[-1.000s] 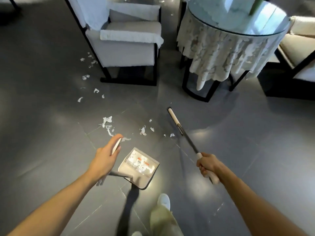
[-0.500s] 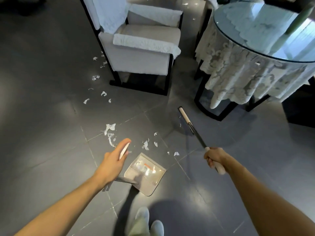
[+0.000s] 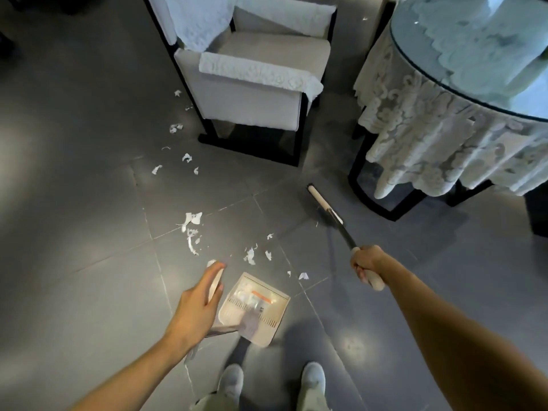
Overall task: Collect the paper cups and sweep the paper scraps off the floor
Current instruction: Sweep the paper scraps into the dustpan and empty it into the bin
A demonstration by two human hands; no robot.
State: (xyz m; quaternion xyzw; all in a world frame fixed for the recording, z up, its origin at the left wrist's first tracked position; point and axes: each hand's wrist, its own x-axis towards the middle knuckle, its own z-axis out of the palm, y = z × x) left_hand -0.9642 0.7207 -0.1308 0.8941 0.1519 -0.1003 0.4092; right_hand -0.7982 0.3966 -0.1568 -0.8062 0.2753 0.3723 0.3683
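Both hands are sharing the job. The left hand (image 3: 201, 304) is wrapping its fingers round the long handle of the dustpan (image 3: 261, 312), holding its mouth towards the paper scraps (image 3: 250, 256) just ahead. The right hand (image 3: 366, 262) is gripping the broom (image 3: 324, 207), its head reaching beyond those scraps, seemingly to drag them in. More are lying towards the armchair (image 3: 255, 93).

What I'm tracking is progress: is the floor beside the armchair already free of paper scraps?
No, white paper scraps lie scattered on the floor beside the armchair.
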